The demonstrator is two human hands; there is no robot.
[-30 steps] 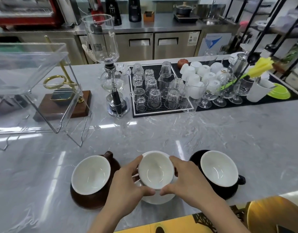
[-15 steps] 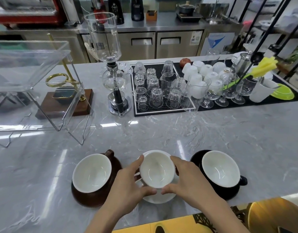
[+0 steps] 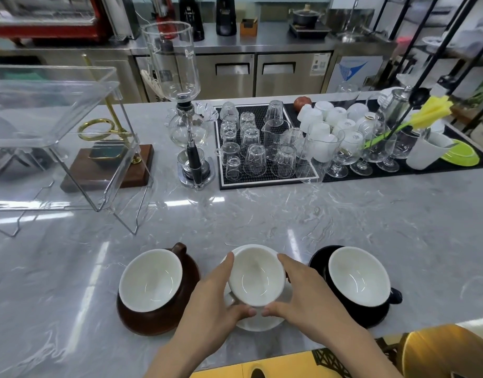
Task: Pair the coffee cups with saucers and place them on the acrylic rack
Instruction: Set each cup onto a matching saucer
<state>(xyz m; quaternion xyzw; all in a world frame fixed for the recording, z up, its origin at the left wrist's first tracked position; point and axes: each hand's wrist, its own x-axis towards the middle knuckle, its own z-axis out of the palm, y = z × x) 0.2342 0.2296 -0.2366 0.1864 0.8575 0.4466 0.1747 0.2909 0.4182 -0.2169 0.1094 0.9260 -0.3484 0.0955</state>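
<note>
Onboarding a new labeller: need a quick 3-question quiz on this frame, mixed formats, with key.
1. True or false: the white ceramic cup held by the left hand and right hand sits over a white saucer.
2. Multiple choice: the brown cup on its brown saucer lies where, relative to the held cup? A) on the person's left B) on the person's right C) on the clear acrylic rack
3. Fill in: the cup on the person's right, white inside, sits on a ____ saucer.

Key: 1 true; 2 A; 3 black
</note>
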